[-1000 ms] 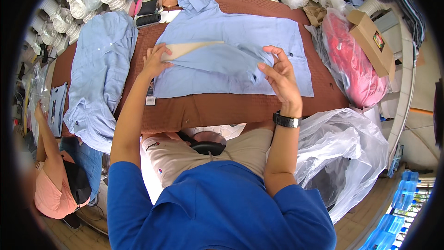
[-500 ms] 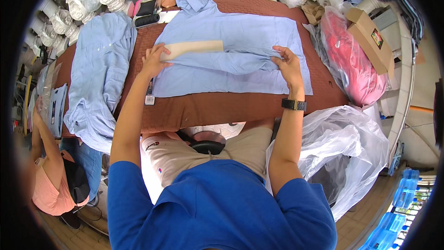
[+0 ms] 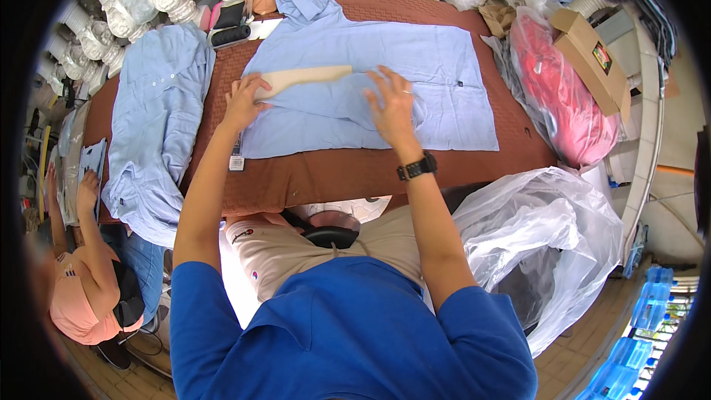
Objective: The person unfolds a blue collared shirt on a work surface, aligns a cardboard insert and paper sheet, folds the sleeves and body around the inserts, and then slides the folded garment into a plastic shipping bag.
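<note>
The light blue cloth shirt (image 3: 422, 44) lies spread on the table with the brown textured cover (image 3: 318, 178), its collar toward the far edge and its lower side parallel to the near edge. The left hand (image 3: 246, 102) reaches in with the forearm nearly straight, fingers bent over the left end of a flat beige strip (image 3: 311, 78) and thumb at the fold of blue cloth beside it; whether it pinches or only presses, I cannot tell. The right hand (image 3: 391, 107), a black watch (image 3: 417, 167) on its wrist, lies palm down over the folded part, fingers spread and loosely curved, clenching nothing. The strip and fold run between the two hands, with the shirt's body beyond them and to the right. Brown cover shows along the near edge; a second pale blue shirt (image 3: 158, 104) bounds the left, and a red bundle in clear plastic (image 3: 566, 96) the right end.
</note>
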{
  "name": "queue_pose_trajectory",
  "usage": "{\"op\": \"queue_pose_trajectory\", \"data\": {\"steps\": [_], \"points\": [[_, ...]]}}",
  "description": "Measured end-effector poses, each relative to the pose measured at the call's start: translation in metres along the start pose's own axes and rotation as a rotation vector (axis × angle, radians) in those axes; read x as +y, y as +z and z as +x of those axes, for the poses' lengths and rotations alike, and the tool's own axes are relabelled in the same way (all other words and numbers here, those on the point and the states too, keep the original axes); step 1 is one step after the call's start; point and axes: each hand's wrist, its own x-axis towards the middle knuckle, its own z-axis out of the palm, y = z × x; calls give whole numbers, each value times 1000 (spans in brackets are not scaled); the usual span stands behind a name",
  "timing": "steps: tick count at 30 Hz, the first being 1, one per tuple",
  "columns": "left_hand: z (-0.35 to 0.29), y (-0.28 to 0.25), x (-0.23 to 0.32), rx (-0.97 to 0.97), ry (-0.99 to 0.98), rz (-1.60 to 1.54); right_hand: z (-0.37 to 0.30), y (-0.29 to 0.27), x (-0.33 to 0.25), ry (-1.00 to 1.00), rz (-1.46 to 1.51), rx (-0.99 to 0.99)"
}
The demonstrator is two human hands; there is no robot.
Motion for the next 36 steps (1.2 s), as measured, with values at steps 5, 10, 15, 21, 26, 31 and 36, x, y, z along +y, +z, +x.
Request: {"op": "queue_pose_trajectory", "data": {"steps": [5,10,15,21,26,31,36], "points": [[7,-6,11,-47,15,10,-16,38,2,-136,-141,-280],[7,-25,12,-225,-25,84,22,44,-19,-23,-80,-295],[30,-33,-7,-385,-60,11,119,101,4,-57,-12,-279],[7,6,41,20,85,-59,195,177,73,91,-208,-302],[-17,17,41,243,109,17,206,214,56,336,-319,-396],[-11,21,51,286,139,13,219,200,94,221,0,-410],[-15,22,46,256,100,-6,197,125,50,142,471,-487]]}}
